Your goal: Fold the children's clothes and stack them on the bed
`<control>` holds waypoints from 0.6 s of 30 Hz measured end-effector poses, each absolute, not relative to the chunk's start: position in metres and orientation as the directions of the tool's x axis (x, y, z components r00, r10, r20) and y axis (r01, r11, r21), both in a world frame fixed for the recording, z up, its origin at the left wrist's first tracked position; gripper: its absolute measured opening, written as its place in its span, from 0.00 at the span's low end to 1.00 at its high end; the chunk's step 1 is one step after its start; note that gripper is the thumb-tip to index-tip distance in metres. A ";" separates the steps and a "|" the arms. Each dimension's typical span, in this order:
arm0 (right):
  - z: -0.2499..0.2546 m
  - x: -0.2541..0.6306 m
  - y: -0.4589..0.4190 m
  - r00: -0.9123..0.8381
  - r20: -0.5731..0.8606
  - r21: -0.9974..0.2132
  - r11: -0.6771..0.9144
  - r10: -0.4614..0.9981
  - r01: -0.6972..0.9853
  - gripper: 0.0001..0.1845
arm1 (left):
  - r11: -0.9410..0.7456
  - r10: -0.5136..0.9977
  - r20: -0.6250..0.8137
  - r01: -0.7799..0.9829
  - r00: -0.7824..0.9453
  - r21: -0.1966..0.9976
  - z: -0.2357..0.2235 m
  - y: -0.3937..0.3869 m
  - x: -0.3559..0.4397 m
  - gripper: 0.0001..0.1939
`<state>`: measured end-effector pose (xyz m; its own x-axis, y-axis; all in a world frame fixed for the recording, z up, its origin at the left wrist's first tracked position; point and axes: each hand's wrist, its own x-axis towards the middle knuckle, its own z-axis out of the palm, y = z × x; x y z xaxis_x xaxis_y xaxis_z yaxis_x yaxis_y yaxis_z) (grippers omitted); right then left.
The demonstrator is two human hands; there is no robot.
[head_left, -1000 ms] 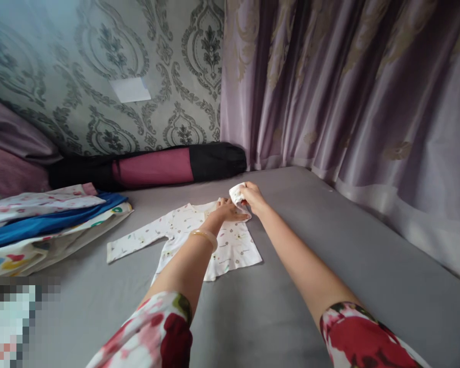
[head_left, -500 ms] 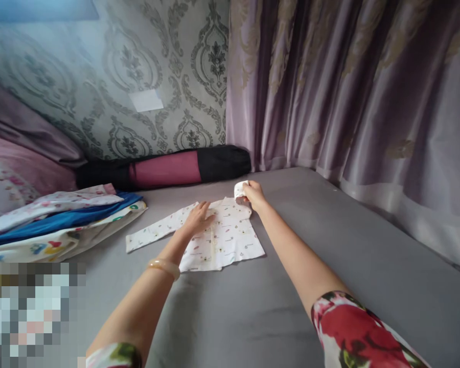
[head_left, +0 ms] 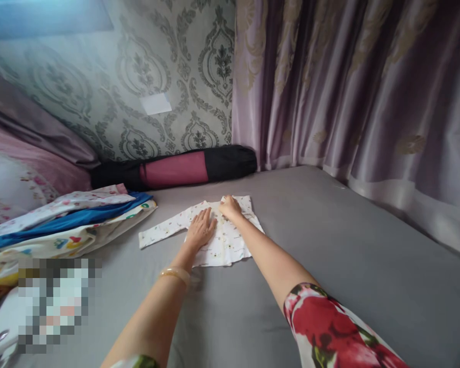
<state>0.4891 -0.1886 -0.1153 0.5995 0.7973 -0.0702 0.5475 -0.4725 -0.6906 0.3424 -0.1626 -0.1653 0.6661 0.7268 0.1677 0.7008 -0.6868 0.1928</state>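
A small white long-sleeved shirt (head_left: 218, 250) with a tiny print lies spread on the grey bed. One sleeve stretches out to the left; the other is folded inward across the top of the body. My left hand (head_left: 201, 229) rests flat on the shirt's left side, fingers extended. Near the collar, my right hand (head_left: 230, 207) is closed on the folded sleeve's end, which its fingers mostly hide.
At left lies a pile of clothes (head_left: 69, 225) in white, blue and cream. Closer to me are a white object (head_left: 13, 312) and a blurred-out patch. A long black and maroon bag (head_left: 176, 168) lies along the wall. Purple curtains (head_left: 322, 92) hang at right.
My right hand has carried the sleeve end leftward from the shirt's right side and lowered it near the collar, so the sleeve is folded over. My left hand stays on the shirt.
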 end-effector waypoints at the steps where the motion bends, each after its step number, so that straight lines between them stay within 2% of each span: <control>1: -0.116 0.485 -0.189 0.591 -0.063 -0.671 -0.473 0.804 0.571 0.20 | -0.690 0.724 0.177 0.693 0.667 0.208 -0.165 -0.163 0.342 0.30; 5: -0.118 0.473 -0.193 0.533 -0.032 -0.615 -0.437 0.845 0.656 0.28 | -0.690 0.723 0.199 0.681 0.662 0.245 -0.164 -0.164 0.341 0.34; 10: -0.130 0.463 -0.203 0.410 0.014 -0.468 -0.356 0.912 0.809 0.21 | -0.702 0.712 0.202 0.672 0.673 0.234 -0.160 -0.166 0.341 0.32; 13: -0.136 0.461 -0.208 0.352 0.083 -0.396 -0.293 0.932 0.870 0.21 | -0.708 0.706 0.179 0.680 0.685 0.192 -0.157 -0.167 0.341 0.30; 18: -0.122 0.475 -0.204 0.270 -0.042 -0.411 -0.263 0.962 0.873 0.21 | -0.701 0.713 0.170 0.694 0.681 0.162 -0.159 -0.166 0.341 0.28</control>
<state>0.4754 -0.2039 -0.1224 0.2699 0.9620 -0.0416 0.8730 -0.2628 -0.4110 0.3415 -0.1664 -0.1595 0.6806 0.7127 0.1699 0.6942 -0.7014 0.1618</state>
